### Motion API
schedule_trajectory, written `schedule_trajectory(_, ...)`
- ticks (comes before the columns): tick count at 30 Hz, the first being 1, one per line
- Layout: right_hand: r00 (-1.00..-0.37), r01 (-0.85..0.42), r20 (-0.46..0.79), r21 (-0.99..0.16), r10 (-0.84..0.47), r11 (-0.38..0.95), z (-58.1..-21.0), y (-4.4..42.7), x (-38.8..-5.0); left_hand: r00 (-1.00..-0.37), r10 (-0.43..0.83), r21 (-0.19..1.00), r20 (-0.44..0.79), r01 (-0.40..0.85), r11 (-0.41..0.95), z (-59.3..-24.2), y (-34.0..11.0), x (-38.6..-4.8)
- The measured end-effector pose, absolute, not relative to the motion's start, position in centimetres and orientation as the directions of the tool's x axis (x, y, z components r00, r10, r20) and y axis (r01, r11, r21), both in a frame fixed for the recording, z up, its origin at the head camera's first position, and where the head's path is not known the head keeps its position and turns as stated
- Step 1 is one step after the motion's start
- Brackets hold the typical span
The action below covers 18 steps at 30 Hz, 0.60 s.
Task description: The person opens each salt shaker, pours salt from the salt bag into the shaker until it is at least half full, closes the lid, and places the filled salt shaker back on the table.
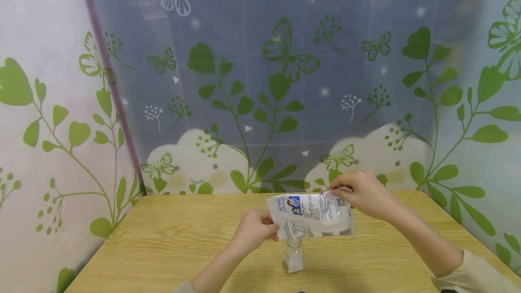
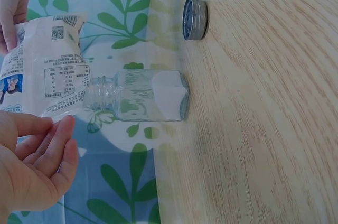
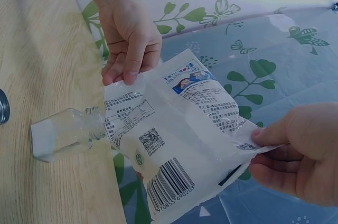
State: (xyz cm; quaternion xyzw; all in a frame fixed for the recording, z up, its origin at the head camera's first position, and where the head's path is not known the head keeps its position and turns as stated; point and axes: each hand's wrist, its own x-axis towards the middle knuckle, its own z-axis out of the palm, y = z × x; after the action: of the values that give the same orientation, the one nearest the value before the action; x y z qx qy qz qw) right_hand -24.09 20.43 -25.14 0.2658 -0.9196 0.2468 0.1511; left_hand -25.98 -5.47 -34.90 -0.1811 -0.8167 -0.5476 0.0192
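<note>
A white printed plastic packet [image 1: 311, 215] with a barcode is held sideways between both hands. My left hand [image 1: 255, 229] pinches it at a corner by the jar. My right hand [image 1: 365, 195] pinches the opposite upper corner, crumpling the film there. Directly below the packet stands a small clear glass jar [image 2: 138, 96], upright on the table, with white powder [image 2: 169, 96] heaped at its bottom. The packet's lower edge meets the jar's threaded mouth in the left wrist view; whether it goes inside is hidden.
On the wooden table [image 1: 175, 238], a silver metal screw lid [image 2: 196, 19] rests near the jar. Hanging sheets [image 1: 228, 103] printed with leaves and butterflies enclose the back and sides of the table.
</note>
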Motion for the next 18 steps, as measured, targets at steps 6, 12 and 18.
schedule_trajectory(6,-0.824,-0.550,0.400,-0.387,-0.403,0.740,-25.24,20.47,-24.01,-0.936,0.273,0.893,0.223,0.308,0.329,-34.93,-5.36,-25.97)
schedule_trajectory(12,-0.820,-0.556,0.399,-0.390,-0.410,0.734,-25.25,20.52,-23.97,-0.939,0.273,0.907,0.210,0.291,0.304,-34.99,-5.32,-25.96)
schedule_trajectory(18,-0.816,-0.561,0.405,-0.375,-0.414,0.738,-25.23,20.56,-24.03,-0.941,0.271,0.908,0.202,0.284,0.308,-34.93,-5.31,-25.98)
